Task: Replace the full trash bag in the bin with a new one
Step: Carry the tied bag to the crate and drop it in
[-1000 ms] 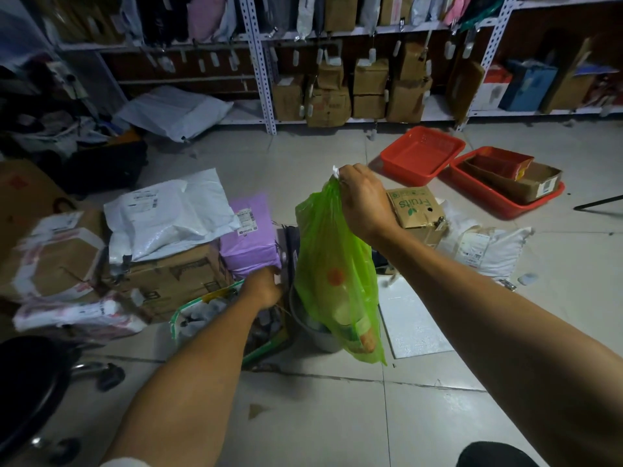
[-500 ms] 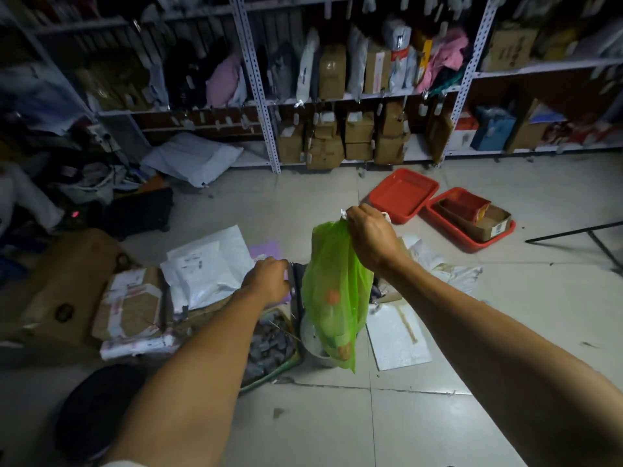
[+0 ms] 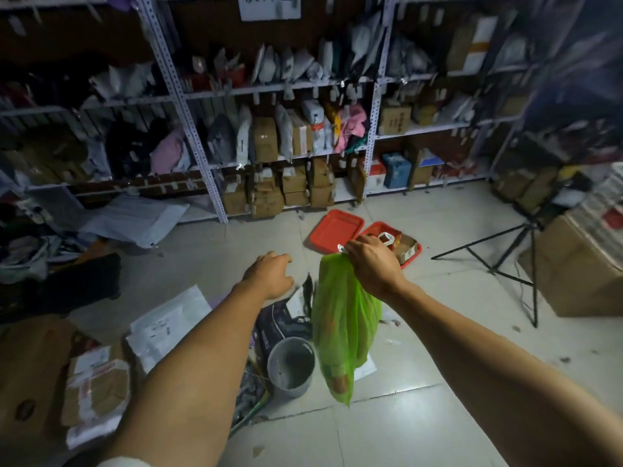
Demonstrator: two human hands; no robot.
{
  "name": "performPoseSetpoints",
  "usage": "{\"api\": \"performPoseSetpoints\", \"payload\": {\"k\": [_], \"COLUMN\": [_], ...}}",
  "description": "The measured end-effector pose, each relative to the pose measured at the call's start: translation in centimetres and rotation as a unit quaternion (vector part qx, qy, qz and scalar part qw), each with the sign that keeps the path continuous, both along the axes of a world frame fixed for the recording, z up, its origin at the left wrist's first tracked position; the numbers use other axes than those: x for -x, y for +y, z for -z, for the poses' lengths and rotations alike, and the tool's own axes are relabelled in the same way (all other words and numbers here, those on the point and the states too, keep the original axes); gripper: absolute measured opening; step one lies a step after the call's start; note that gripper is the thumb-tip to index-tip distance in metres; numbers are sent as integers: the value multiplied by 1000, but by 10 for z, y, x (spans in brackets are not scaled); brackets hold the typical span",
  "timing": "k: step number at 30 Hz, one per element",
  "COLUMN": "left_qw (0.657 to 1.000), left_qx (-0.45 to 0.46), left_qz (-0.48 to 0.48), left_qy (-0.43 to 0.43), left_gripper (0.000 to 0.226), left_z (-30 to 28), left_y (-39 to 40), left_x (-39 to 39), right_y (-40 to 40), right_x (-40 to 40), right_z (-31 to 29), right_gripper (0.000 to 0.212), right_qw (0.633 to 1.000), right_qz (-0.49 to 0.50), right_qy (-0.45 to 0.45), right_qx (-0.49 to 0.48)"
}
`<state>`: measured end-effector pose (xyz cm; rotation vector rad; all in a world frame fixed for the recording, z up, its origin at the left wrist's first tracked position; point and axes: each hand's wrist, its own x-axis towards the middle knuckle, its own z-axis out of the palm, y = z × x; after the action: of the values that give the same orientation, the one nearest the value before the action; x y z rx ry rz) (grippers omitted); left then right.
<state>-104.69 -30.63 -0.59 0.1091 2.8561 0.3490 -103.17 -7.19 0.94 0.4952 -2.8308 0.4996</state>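
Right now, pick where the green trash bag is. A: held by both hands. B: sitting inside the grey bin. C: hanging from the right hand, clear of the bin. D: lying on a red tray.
C: the right hand grips the top of the green trash bag, which hangs beside the grey bin.

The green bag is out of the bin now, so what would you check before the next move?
1. Green bag clear of the bin: ok, it hangs beside it.
2. Right hand grips the bag's gathered top: ok.
3. Bag top tied shut: cannot tell.
4. Bin has no liner: ok, bare grey inside.
5. Left hand free for a new bag: ok, holds nothing.
6. New bag within reach: cannot tell.
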Motion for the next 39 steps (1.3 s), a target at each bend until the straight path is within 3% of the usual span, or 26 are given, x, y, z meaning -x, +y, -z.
{"api": "performPoseSetpoints", "payload": {"k": [3, 6, 8, 12, 18, 27, 32, 39], "left_qw": [999, 992, 982, 957, 915, 859, 825, 792], "left_qx": [-3, -14, -27, -33, -16, 2, 7, -3], "left_qz": [51, 125, 186, 284, 399, 511, 564, 610], "left_qy": [5, 11, 24, 44, 54, 35, 44, 38], "left_gripper": [56, 49, 46, 43, 54, 59, 59, 59], "left_z": [-10, -20, -28, -42, -39, -21, -12, 0], "left_y": [27, 67, 97, 154, 241, 393, 481, 590], "left_x": [1, -4, -9, -23, -59, -131, -173, -222], "right_y": [27, 47, 61, 101, 165, 277, 344, 431], "right_x": [-23, -62, -87, -128, -198, -298, -353, -407], "right_z": [-6, -20, -26, -31, -31, -15, -13, -10], "right_gripper": [33, 22, 38, 8, 9, 7, 15, 23], "right_qw": [999, 994, 989, 973, 934, 874, 836, 788], "right_qz": [48, 101, 137, 233, 356, 485, 546, 615], "right_qy": [-6, 38, 47, -1, 12, -7, -12, -20], "right_qx": [-13, 21, 25, -4, -40, -23, -55, -12]}}
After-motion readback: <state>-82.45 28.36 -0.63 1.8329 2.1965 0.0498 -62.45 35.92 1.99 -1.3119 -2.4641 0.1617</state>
